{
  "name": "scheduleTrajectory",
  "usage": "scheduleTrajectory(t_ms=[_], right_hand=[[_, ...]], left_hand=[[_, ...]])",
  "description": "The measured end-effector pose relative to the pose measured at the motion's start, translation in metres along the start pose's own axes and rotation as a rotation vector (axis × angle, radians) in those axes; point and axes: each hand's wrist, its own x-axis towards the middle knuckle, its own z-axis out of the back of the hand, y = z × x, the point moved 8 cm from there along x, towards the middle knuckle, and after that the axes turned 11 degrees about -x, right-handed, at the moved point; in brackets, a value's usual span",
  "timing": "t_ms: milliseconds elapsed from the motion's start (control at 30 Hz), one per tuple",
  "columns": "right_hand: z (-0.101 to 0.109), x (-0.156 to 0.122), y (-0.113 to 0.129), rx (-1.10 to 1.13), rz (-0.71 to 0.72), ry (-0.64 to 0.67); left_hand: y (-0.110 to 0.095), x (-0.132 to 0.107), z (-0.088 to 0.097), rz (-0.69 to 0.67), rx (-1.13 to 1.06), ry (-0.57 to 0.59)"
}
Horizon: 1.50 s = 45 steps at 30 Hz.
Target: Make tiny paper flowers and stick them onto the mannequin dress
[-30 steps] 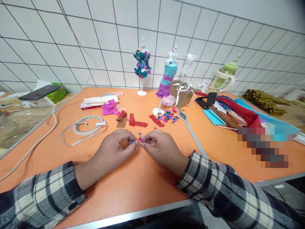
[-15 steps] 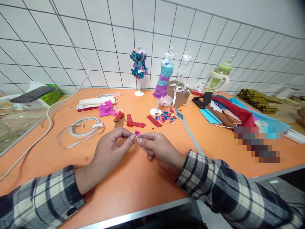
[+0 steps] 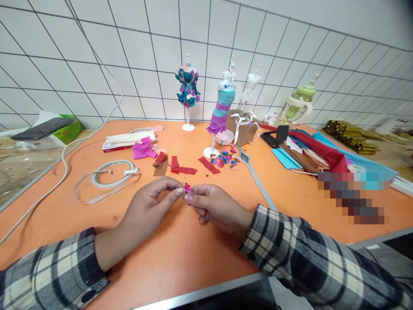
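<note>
The person's hands meet low over the orange desk (image 3: pixel 155 269), near its middle. Thumb and index finger of the left hand (image 3: pixel 145 213) pinch the left side of a small pink and red piece (image 3: pixel 188 188); the right hand (image 3: pixel 217 206) pinches its right side, the other fingers curled under. The piece is partly hidden by the fingertips.

Just beyond the hands lie red strips (image 3: pixel 209 165) and a brown scrap (image 3: pixel 160 169), with a red bit on it. To the left is a roll of tape (image 3: pixel 97 180), its loose end curving around it on the desk; behind that, magenta paper (image 3: pixel 142 149) lies against a white bundle (image 3: pixel 129 137).

Beyond the strips, 3 miniature dress forms stand near the tiled wall: 1 in teal ruffles (image 3: pixel 187 86), 1 in blue and purple bands (image 3: pixel 222 108) and 1 mostly white (image 3: pixel 251 87). Small coloured pieces (image 3: pixel 225 159) are scattered beside the banded form's base, near a pink bowl (image 3: pixel 225 137).
</note>
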Motion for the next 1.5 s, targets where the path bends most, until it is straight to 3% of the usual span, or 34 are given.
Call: scheduleTrajectory(t_ms=[433, 567, 733, 933, 1133, 1300, 1500], right_hand=[[0.008, 0.002, 0.009, -0.306, 0.135, -0.001], [0.013, 0.005, 0.006, -0.321, 0.126, 0.012], [0.005, 0.003, 0.002, -0.182, 0.065, 0.095], [0.004, 0.002, -0.002, -0.009, -0.006, 0.091], [-0.002, 0.001, -0.003, 0.129, -0.059, 0.179], [-0.003, 0.001, -0.001, 0.063, -0.034, 0.170], [0.004, -0.003, 0.009, -0.219, 0.037, 0.096]], left_hand=[[-0.005, 0.000, -0.008, -0.059, -0.226, 0.200], [-0.002, 0.001, -0.006, -0.033, -0.239, 0.171], [-0.003, 0.005, -0.001, -0.029, -0.145, 0.092], [-0.005, 0.005, 0.002, -0.055, 0.011, 0.039], [-0.012, 0.001, 0.001, -0.134, 0.019, 0.053], [-0.018, -0.001, 0.001, -0.172, 0.058, 0.047], [-0.028, -0.003, 0.000, -0.235, 0.097, 0.092]])
